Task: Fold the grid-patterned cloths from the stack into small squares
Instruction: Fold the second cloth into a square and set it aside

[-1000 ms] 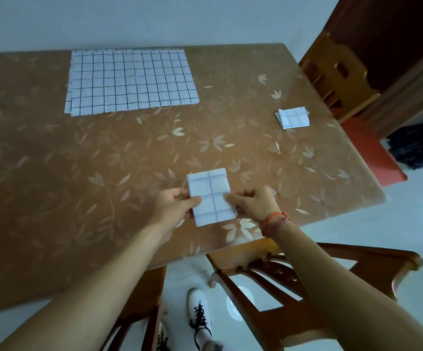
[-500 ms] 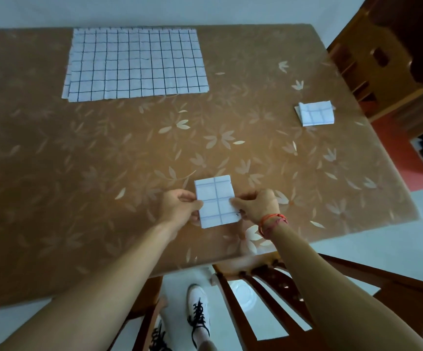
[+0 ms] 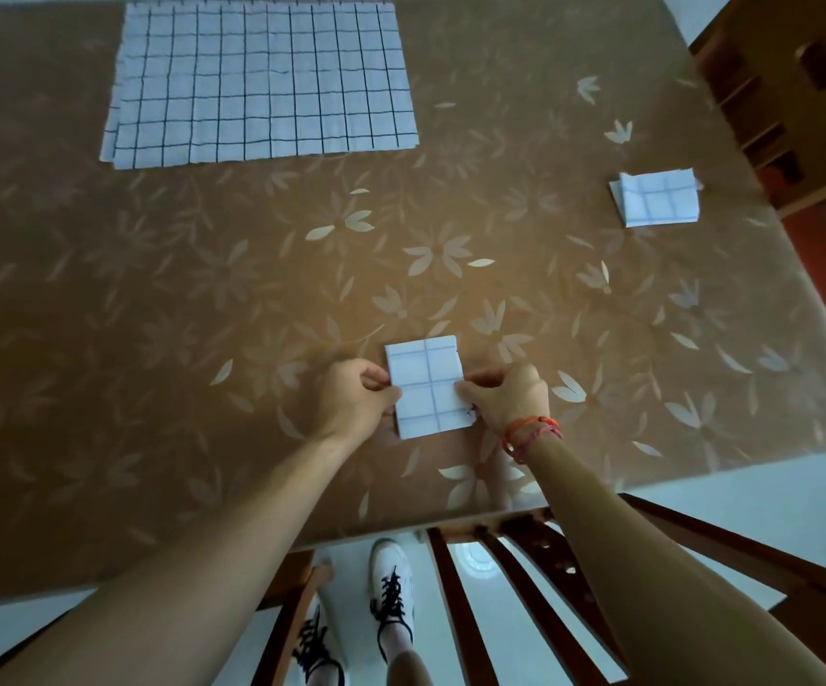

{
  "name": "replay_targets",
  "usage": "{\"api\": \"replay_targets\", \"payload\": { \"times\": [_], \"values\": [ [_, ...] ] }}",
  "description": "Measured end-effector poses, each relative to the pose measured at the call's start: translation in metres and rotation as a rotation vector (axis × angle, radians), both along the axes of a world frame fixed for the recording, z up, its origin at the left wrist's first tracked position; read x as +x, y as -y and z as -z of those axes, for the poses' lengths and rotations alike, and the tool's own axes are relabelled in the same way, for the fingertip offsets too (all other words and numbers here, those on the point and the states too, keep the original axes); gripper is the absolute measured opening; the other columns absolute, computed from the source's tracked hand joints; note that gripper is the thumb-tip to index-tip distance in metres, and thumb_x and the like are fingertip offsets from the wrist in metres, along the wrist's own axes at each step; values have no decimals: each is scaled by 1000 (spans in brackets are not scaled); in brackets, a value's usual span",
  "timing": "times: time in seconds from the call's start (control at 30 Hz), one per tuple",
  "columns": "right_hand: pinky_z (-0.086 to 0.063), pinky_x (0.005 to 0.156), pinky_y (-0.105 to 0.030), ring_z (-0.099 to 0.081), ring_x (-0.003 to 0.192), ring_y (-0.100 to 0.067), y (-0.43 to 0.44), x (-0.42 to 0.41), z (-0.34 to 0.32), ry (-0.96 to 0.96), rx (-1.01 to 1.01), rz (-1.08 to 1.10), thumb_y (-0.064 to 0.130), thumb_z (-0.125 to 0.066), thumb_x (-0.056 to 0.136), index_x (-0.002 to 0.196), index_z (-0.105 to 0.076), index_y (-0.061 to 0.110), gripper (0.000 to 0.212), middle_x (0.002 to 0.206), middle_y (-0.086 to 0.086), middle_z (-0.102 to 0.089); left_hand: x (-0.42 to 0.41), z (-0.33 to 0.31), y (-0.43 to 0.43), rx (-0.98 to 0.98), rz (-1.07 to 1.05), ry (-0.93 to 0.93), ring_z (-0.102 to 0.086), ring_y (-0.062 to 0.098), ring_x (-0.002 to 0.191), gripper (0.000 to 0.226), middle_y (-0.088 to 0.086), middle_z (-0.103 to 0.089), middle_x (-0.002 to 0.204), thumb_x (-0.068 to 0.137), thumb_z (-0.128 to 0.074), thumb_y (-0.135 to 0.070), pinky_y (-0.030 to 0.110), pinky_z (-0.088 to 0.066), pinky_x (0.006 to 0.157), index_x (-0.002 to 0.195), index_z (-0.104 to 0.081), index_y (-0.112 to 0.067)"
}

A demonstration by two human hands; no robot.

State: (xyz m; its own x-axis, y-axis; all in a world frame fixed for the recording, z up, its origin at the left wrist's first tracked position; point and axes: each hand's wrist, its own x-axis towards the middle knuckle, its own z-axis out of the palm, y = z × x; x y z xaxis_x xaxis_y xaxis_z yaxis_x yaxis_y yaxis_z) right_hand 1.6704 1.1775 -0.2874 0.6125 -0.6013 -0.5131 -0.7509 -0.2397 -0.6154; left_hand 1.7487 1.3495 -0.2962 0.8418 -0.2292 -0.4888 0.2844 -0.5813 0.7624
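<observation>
Both hands are holding one small folded cloth (image 3: 426, 383) near the front edge of the table (image 3: 153, 314). The left hand (image 3: 356, 403) is pinching the cloth's left side with its thumb and curled fingers. The right hand (image 3: 510, 401) is pinching the right side the same way. The cloth is lying flat on the table between them. It is white with thin lines and is looking a bit taller than it is wide.

One stack (image 3: 262, 81) of big grid cloths is lying open at the far left of the table, well apart from the hands. Extra edges are peeking out at its left side, but how many cloths are in it cannot be counted.

One folded square (image 3: 656, 198) is sitting alone near the far right edge.

Red and pink bands (image 3: 532, 433) are going around the right wrist. Two wooden chairs are showing, one (image 3: 549, 586) below the hands and one (image 3: 797, 91) at the far right. Two white shoes (image 3: 393, 576) with black laces are standing on the floor.
</observation>
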Motion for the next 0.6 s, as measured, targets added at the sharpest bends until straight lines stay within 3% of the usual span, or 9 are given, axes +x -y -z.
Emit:
{"api": "replay_targets", "payload": {
  "times": [0.13,0.23,0.37,0.43,0.53,0.6],
  "values": [
    [-50,67,-18,-67,79,-10,0,-1,3,4,-37,-51,25,-70,75,90,-78,22,17,84,7,-74,0,5,-3,32,49,52,-69,20,66,21,0,-71,75,72,-78,-14,44,-59,68,74,-63,-28],
    [-48,71,-16,-66,81,-10,0,-4,0,17,-83,-83,23,-68,76,94,-77,22,19,88,6,-75,-3,1,-5,52,76,129,-68,16,68,15,-4,-70,79,76,-78,-15,38,-58,71,79,-67,-24],
    [-53,71,-23,-64,78,-15,-2,-8,-6,113,-271,-139,23,-65,80,98,-74,24,21,86,1,-71,-7,1,-17,96,261,494,-62,15,86,12,0,-66,94,83,-70,-10,28,-51,78,95,-68,-10],
    [-55,69,-32,-60,82,-20,-5,-9,-3,225,-458,-237,24,-62,82,103,-70,20,23,93,-2,-62,-10,7,-21,119,417,672,-56,19,107,21,5,-62,115,89,-62,-9,25,-41,96,109,-65,-5],
    [-52,86,-37,-55,106,-28,-24,-5,4,419,-646,-550,18,-56,84,119,-62,9,37,120,-12,-56,-13,21,-18,216,643,806,-37,25,137,44,13,-47,144,93,-45,-18,28,-19,114,132,-52,2],
    [-39,107,-39,-42,131,-33,-38,1,11,414,-662,-777,19,-47,88,134,-49,3,49,142,-18,-43,-13,28,-16,325,758,811,-27,24,144,55,13,-36,152,94,-36,-28,36,-17,117,141,-43,0]
  ]
}}
